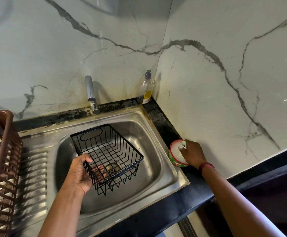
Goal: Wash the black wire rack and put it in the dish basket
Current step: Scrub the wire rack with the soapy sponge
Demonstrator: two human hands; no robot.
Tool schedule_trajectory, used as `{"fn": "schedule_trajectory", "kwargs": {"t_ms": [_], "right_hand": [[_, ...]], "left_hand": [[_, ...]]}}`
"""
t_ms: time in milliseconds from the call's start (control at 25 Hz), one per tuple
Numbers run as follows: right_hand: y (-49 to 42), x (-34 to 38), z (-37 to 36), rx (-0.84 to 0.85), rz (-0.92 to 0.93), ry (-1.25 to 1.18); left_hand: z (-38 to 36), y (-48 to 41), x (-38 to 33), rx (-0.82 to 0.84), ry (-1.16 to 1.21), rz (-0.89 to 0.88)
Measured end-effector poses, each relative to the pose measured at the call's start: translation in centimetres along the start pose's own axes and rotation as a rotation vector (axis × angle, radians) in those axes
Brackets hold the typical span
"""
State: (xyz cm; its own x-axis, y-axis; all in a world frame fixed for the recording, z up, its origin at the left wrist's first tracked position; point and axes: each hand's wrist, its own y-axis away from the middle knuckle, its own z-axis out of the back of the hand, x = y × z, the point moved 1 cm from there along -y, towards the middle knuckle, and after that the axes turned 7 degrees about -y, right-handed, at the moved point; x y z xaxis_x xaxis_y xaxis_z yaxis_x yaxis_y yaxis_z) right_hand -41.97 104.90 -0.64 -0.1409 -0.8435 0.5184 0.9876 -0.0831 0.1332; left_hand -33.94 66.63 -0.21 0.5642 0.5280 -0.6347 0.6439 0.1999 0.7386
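Black coated wire rack point(107, 157); dull steel sink point(158, 161); brown plastic dish basket point(2, 161); glossy marble-look wall point(224, 74).

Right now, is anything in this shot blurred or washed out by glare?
Head view: the brown dish basket and drainboard ridges at the left edge are smeared; the black wire rack in the left hand is sharp; the sink shows soft sheen, no harsh glare.

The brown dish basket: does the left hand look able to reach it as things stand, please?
Probably yes. The left hand grips the black wire rack over the sink; the dish basket stands just left on the drainboard, nothing between them. The right hand pinches a scrub pad, far off.
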Motion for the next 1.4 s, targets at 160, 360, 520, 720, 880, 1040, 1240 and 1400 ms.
{"fn": "schedule_trajectory", "kwargs": {"t_ms": [160,360,520,720,880,1040,1240,1400], "right_hand": [[0.4,1.0,0.5,0.006,-0.013,-0.101],[1.9,3.9,1.4,0.050,-0.173,-0.699],[2.4,5.7,-0.2,0.177,-0.304,-1.305],[1.8,10.4,-2.2,0.245,-0.253,-1.459],[1.2,14.1,-4.0,0.250,-0.201,-1.391],[0.6,17.0,-5.4,0.359,-0.227,-1.453],[0.1,20.8,-7.4,0.411,-0.183,-1.429],[-1.4,23.0,-9.7,0.488,-0.198,-1.289]], "left_hand": [[0.0,-0.3,0.1,0.022,0.005,0.008],[0.4,-0.5,0.2,0.045,-0.014,-0.009],[0.2,-0.3,0.6,0.070,-0.043,-0.052],[1.2,-1.0,0.4,0.078,-0.052,-0.072],[0.9,-1.0,0.5,0.077,-0.041,-0.070],[0.7,-0.3,0.7,0.064,-0.039,-0.053],[0.6,0.5,1.1,0.027,-0.030,-0.023],[0.8,0.3,1.0,-0.001,-0.035,-0.039]]}}
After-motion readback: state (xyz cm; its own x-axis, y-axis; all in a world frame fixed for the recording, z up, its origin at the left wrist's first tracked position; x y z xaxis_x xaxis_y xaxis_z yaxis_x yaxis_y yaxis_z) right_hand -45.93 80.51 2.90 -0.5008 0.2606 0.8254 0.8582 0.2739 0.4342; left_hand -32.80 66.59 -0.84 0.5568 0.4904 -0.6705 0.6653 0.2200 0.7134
